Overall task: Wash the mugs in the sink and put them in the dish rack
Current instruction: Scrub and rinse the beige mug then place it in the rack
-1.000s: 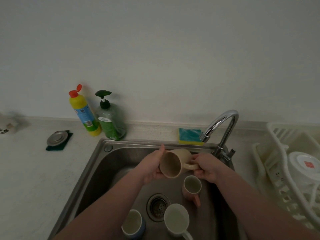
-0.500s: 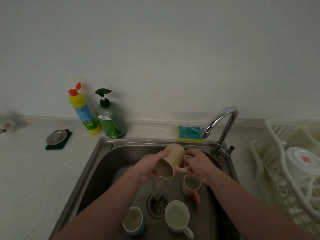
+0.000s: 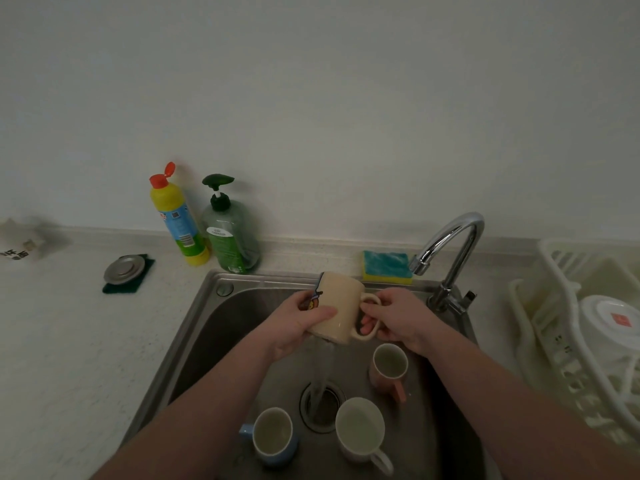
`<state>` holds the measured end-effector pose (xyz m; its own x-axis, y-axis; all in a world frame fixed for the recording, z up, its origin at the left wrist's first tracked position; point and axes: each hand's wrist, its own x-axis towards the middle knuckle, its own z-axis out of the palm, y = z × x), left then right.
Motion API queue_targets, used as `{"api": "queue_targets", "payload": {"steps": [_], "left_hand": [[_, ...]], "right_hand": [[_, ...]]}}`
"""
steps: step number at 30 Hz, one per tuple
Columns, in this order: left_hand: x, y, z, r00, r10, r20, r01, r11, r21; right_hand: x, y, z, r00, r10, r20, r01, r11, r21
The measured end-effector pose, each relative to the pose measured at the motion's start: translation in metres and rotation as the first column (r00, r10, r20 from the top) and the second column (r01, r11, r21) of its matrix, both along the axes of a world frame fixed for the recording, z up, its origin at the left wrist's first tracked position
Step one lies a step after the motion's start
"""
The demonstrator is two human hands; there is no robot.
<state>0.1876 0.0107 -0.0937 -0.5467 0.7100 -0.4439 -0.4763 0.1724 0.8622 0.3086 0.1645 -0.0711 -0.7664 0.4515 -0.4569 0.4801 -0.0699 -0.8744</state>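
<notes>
I hold a beige mug (image 3: 341, 308) upside down over the steel sink (image 3: 207, 327), and water pours out of it toward the drain (image 3: 322, 407). My left hand (image 3: 298, 323) grips the mug's body, thumb across its side. My right hand (image 3: 394, 317) holds its handle with fingers through the loop. Three mugs stand upright in the basin: a pink one (image 3: 389, 368), a white one (image 3: 362, 433) and a blue one (image 3: 273, 436). The white dish rack (image 3: 568, 306) sits at the right with a white bowl (image 3: 613, 327) in it.
The chrome tap (image 3: 450, 247) arches over the sink's back right corner. A blue-yellow sponge (image 3: 388, 266) lies behind the sink. A yellow bottle (image 3: 176, 220) and a green soap pump (image 3: 230, 230) stand at the back left. A metal sink plug (image 3: 123, 270) rests on a dark pad.
The beige mug has been turned from lying sideways with its mouth toward me to bottom-up. Water now streams out of it into the drain. Both hands stayed on it.
</notes>
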Motion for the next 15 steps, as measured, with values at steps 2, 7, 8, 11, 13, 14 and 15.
{"api": "queue_targets", "payload": {"steps": [2, 7, 8, 11, 13, 14, 15], "left_hand": [[-0.002, -0.003, 0.0, 0.999, -0.024, -0.028, 0.024, 1.0, -0.013], [-0.014, -0.013, 0.005, 0.96, -0.183, -0.213, 0.174, 0.983, -0.064], [-0.016, -0.015, 0.006, 0.95, -0.207, -0.235, 0.199, 0.978, -0.058], [-0.019, -0.019, 0.007, 0.937, -0.213, -0.277, 0.214, 0.977, -0.028], [-0.018, -0.02, 0.009, 0.934, -0.185, -0.306, 0.188, 0.982, -0.019], [-0.017, -0.02, 0.01, 0.931, -0.172, -0.322, 0.175, 0.984, -0.017], [-0.016, -0.02, 0.01, 0.924, -0.166, -0.346, 0.169, 0.985, -0.021]], "right_hand": [[0.0, -0.001, -0.001, 1.0, 0.014, -0.005, -0.013, 0.998, 0.055], [-0.002, -0.007, 0.004, 0.991, 0.105, -0.084, -0.072, 0.942, 0.326], [-0.003, -0.008, 0.005, 0.987, 0.138, -0.087, -0.091, 0.909, 0.407], [-0.004, -0.009, 0.007, 0.974, 0.22, -0.061, -0.138, 0.778, 0.613], [-0.005, -0.01, 0.007, 0.967, 0.248, -0.06, -0.144, 0.722, 0.677], [-0.005, -0.01, 0.008, 0.965, 0.256, -0.059, -0.146, 0.709, 0.69], [-0.005, -0.01, 0.009, 0.964, 0.261, -0.056, -0.149, 0.699, 0.699]]}}
